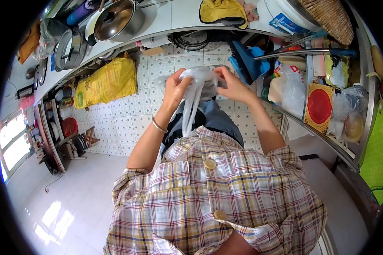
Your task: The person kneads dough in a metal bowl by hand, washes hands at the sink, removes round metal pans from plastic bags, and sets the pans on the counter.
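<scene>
A plaid shirt (259, 193) fills the near view. Beyond it, the left grip (174, 88) and right grip (235, 88) each pinch a translucent plastic bag (195, 91), gathered between them above the tiled floor (144, 102); a yellow sack (110, 80) lies leftward.

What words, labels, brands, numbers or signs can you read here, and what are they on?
None can be read for certain.
Blue label on the white bucket: pale marks, too small and blurred to read.
Yellow sack on the floor: dark marks, too blurred to read.
Plastic bag in the person's hands: no print that I can make out.
</scene>
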Demonstrator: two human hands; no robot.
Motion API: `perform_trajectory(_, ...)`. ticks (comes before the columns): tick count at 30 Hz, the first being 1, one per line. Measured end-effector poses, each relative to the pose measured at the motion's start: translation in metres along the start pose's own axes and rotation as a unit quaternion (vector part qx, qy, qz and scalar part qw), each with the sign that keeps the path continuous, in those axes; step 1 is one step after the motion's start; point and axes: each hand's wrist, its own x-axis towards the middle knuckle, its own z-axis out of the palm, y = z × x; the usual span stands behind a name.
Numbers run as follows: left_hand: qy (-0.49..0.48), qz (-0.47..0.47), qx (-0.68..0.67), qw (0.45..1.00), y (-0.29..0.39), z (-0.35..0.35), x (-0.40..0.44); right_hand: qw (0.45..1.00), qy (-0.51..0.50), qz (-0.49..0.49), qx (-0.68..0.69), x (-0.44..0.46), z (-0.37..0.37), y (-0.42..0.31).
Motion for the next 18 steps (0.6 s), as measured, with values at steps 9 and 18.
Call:
perform_trajectory(9,0.151,0.071,-0.030,0.985,-0.023,-0.062,-0.016,0.988,0.028,0.142,-0.054,0.030,0.046,-0.011)
perform_trajectory(18,0.419,0.159,0.302,0.841,-0.031,-0.116,-0.015,0.840,0.163,0.107,0.506,0.046,0.081,-0.034)
